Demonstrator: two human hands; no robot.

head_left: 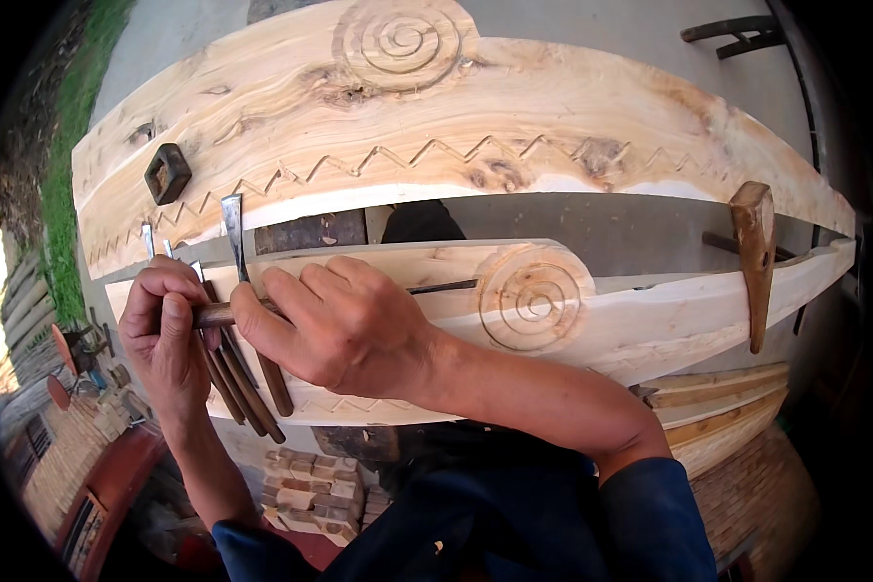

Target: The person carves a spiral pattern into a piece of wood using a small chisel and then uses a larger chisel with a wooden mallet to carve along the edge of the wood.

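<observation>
My left hand [165,330] and right hand [335,325] both grasp one chisel [215,314], its metal end pointing right, toward a carved circle [535,299]. More chisels [274,386] lie beneath my hands; farther right, a mallet [755,252] spans two boards [407,131].

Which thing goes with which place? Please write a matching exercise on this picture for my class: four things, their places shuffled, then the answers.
Things
1. Wooden mallet
2. Black hollow block
3. Wooden-handled tool pointing right
4. Stack of wood pieces

Places
A. Toward the left end of the upper board
B. Gripped in the right hand
C. Bridging the gap between the upper board and the lower board, on the right
D. Below the lower board in the picture, right of the left forearm

Pairs: 1-C, 2-A, 3-B, 4-D
</observation>
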